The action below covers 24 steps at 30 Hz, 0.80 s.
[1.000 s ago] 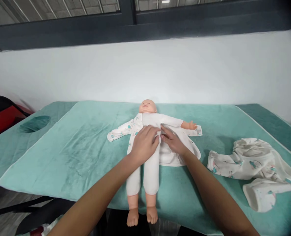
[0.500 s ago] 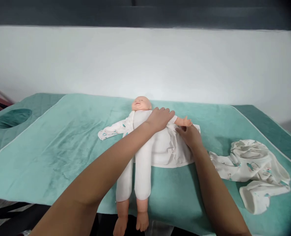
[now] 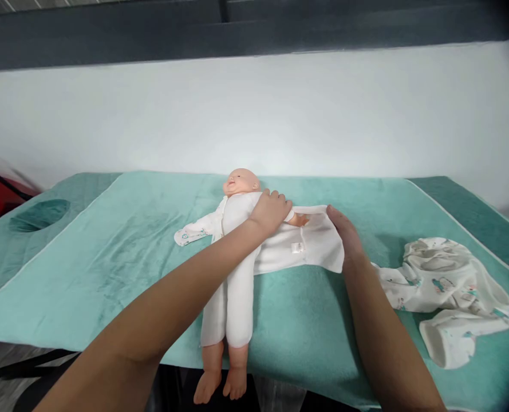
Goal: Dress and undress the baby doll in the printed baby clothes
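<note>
A baby doll (image 3: 239, 292) with a white cloth body lies face up, legs towards me. One arm, on the left, is inside the printed sleeve (image 3: 196, 230) of a baby shirt. My left hand (image 3: 272, 214) is closed around the doll's other upper arm near the shoulder. That arm's bare doll hand (image 3: 299, 220) rests over the shirt's spread white inside (image 3: 280, 252), where a small label shows. At the far edge of the shirt, my right hand (image 3: 345, 232) grips the fabric and holds it stretched and raised; its fingertips are partly hidden.
A crumpled white printed baby garment (image 3: 447, 286) lies to the right on the green table cover (image 3: 108, 274). The cover has an oval hole (image 3: 39, 216) at the far left. A white wall (image 3: 254, 114) rises behind the table; a red object (image 3: 0, 200) is at the left edge.
My right hand has moved from beside the doll's hand to the shirt's outer edge, pulling it taut and up. The doll has shifted slightly under my left hand, and the view has tilted.
</note>
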Tool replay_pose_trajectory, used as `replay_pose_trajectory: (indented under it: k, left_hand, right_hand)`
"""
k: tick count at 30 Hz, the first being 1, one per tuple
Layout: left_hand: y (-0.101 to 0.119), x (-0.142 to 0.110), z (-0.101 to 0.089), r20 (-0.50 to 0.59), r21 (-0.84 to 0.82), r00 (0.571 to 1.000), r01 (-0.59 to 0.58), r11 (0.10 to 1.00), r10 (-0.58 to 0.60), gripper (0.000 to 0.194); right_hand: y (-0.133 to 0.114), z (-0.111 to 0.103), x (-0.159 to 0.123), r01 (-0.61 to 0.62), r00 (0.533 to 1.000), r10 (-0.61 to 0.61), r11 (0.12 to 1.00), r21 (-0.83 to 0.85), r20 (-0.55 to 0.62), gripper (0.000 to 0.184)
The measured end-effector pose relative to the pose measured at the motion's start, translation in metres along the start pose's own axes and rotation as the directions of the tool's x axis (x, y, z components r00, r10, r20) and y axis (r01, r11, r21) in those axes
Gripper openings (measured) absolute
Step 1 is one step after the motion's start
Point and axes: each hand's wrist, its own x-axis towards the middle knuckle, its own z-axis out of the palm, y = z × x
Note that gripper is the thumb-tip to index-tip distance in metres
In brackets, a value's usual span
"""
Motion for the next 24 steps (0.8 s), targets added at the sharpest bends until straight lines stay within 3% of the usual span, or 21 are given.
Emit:
replay_pose_trajectory:
  k: [2, 4, 6, 9, 12, 14, 18, 19, 20, 21, 24]
  left_hand:
    - [0.015, 0.008, 0.01, -0.011, -0.072, 0.998, 0.061, 0.995, -0.062, 0.022]
    - [0.026, 0.015, 0.019, -0.046, -0.272, 0.996, 0.065, 0.96, -0.081, 0.024]
    - [0.029, 0.019, 0.024, -0.081, -0.538, 0.995, 0.004, 0.843, -0.057, 0.03]
    - [0.016, 0.018, 0.018, -0.115, -0.76, 0.993, -0.076, 0.645, -0.018, 0.02]
    - [-0.015, 0.007, 0.004, -0.185, -0.813, 0.981, -0.114, 0.57, -0.067, 0.019]
    - [-0.038, -0.004, -0.006, -0.228, -0.813, 0.961, -0.101, 0.574, -0.155, 0.02]
    - [-0.073, -0.036, -0.014, -0.233, -0.706, 0.908, 0.088, 0.702, -0.349, 0.012]
    - [-0.077, -0.045, -0.013, -0.236, -0.673, 0.894, 0.132, 0.728, -0.381, 0.012]
    - [-0.08, -0.055, -0.011, -0.245, -0.643, 0.88, 0.166, 0.748, -0.406, 0.013]
    - [-0.081, -0.066, -0.007, -0.253, -0.619, 0.87, 0.191, 0.762, -0.423, 0.014]
    - [-0.079, -0.1, 0.007, -0.246, -0.606, 0.83, 0.271, 0.748, -0.501, 0.015]
  right_hand:
    - [-0.003, 0.008, -0.005, 0.006, 1.0, -0.006, 0.998, 0.056, 0.015, 0.055]
    - [-0.002, 0.012, -0.005, 0.009, 0.999, -0.012, 0.996, 0.088, 0.038, 0.056]
    - [0.002, 0.013, -0.004, 0.022, 0.994, -0.033, 0.994, 0.11, 0.105, 0.062]
    - [0.006, 0.013, -0.003, 0.029, 0.96, -0.079, 0.982, 0.186, 0.268, 0.072]
    - [0.007, 0.02, -0.007, 0.009, 0.889, -0.131, 0.963, 0.27, 0.438, 0.076]
    - [0.006, 0.028, -0.01, -0.017, 0.804, -0.175, 0.949, 0.316, 0.568, 0.077]
    - [0.006, 0.039, -0.015, -0.106, 0.497, -0.197, 0.953, 0.284, 0.845, 0.067]
    - [0.005, 0.039, -0.016, -0.109, 0.465, -0.191, 0.957, 0.27, 0.864, 0.063]
    - [0.005, 0.039, -0.016, -0.099, 0.482, -0.189, 0.958, 0.267, 0.856, 0.059]
    - [0.005, 0.037, -0.016, -0.077, 0.544, -0.186, 0.96, 0.27, 0.818, 0.055]
    - [0.009, 0.034, -0.011, 0.029, 0.804, -0.133, 0.982, 0.185, 0.58, 0.038]
